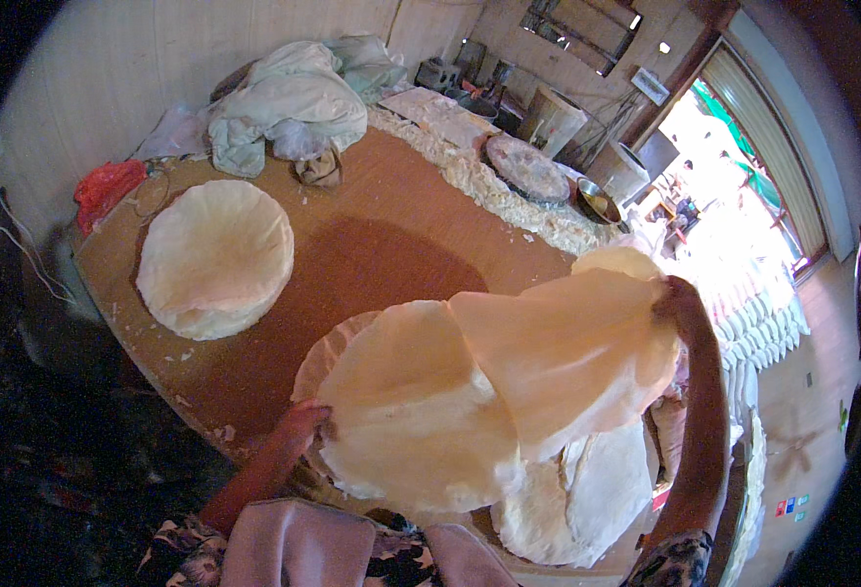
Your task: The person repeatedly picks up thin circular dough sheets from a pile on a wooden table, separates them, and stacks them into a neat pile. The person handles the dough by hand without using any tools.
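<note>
Large thin round sheets of flatbread or dough lie before me. My left hand (311, 425) grips the left edge of a wide pale sheet (408, 403) at the table's near side. Out to the right, my right hand (671, 297) is at the far edge of another thin sheet (570, 352), which is raised and overlaps the first; its fingers are partly hidden. Beneath and nearer to me rests a folded white sheet (606, 484). A neat round stack of sheets (216, 257) sits at the left of the brown table (372, 191).
Cloths (291, 95) and a red plastic bag (107, 192) lie along the far left edge. Beyond the table's back edge are a round floury board (527, 167), a metal bowl (598, 201) and cylindrical containers (552, 121). Stacked white sacks (764, 330) stand at right, near a bright doorway.
</note>
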A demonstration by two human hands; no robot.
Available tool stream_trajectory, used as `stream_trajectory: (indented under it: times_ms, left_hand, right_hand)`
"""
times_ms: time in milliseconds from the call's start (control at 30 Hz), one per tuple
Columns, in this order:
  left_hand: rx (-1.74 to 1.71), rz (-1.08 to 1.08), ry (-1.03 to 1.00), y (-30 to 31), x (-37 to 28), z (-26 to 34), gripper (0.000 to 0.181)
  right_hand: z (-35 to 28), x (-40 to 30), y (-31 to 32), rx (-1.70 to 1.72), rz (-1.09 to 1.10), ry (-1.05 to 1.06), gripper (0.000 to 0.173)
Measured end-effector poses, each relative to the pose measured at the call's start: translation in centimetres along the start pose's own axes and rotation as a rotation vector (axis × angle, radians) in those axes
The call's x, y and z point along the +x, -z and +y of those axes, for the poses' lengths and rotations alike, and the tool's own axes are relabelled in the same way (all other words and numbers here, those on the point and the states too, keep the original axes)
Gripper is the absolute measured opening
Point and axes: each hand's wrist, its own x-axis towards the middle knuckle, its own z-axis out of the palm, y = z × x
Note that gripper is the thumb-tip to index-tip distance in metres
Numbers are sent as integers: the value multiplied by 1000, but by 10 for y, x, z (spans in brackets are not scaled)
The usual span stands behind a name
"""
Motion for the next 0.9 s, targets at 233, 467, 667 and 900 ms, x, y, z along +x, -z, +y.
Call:
stream_trajectory:
  times_ms: [233, 467, 667, 900]
  left_hand:
    - [295, 198, 50, -25, -44, 34, 25]
    - [281, 274, 86, -22, -44, 26, 22]
    - [254, 289, 96, 6, -33, 2, 20]
    - [470, 459, -561, 20, -45, -2, 30]
  right_hand:
    - [-51, 3, 26, -174, 18, -114, 40]
    - [-52, 13, 105, -378, 181, 60, 33]
    - [-105, 15, 123, -295, 268, 49, 39]
    - [-216, -110, -111, -548, 19, 336, 27]
